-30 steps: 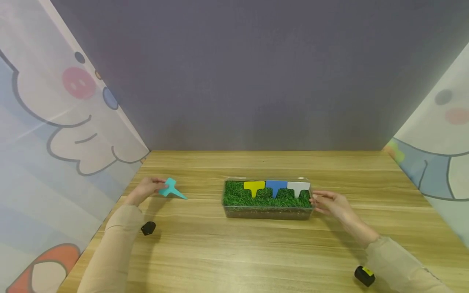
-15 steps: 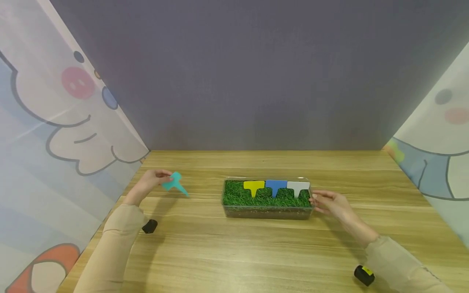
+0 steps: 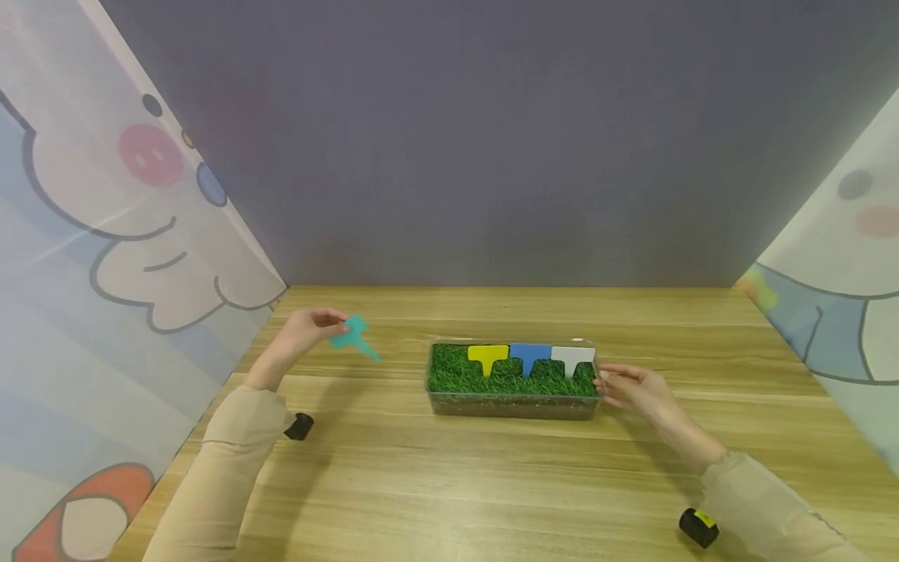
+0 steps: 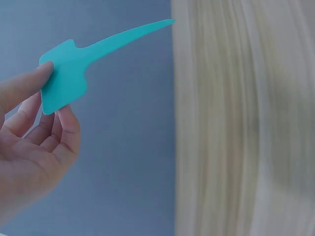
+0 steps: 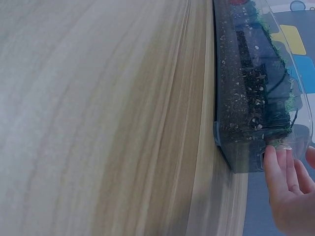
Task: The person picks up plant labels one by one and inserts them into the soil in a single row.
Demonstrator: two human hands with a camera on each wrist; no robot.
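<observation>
In my left hand (image 3: 303, 336) I pinch a turquoise T-shaped plant label (image 4: 69, 73) by its broad head, between thumb and fingers. It hangs in the air above the left of the table, its pointed stem aimed right and down in the head view. A clear rectangular planter box (image 3: 513, 406) with dark soil and green grass stands mid-table. Upright in the grass are a yellow label (image 3: 488, 355), a blue label (image 3: 530, 355) and a white label (image 3: 573, 356), side by side. The fairly straight fingers of my right hand (image 3: 642, 394) touch the box's right end wall.
The wooden table (image 3: 449, 484) meets a dark grey panel (image 3: 449, 156) at its back. Cartoon-printed sheets (image 3: 91, 257) flank both sides. A small black object (image 3: 300, 426) shows by the left sleeve, and another black piece with a yellow mark (image 3: 698, 528) by the right sleeve.
My left hand has lifted the turquoise plant label up and to the right, away from the table. The right hand and the planter box have stayed in place.
</observation>
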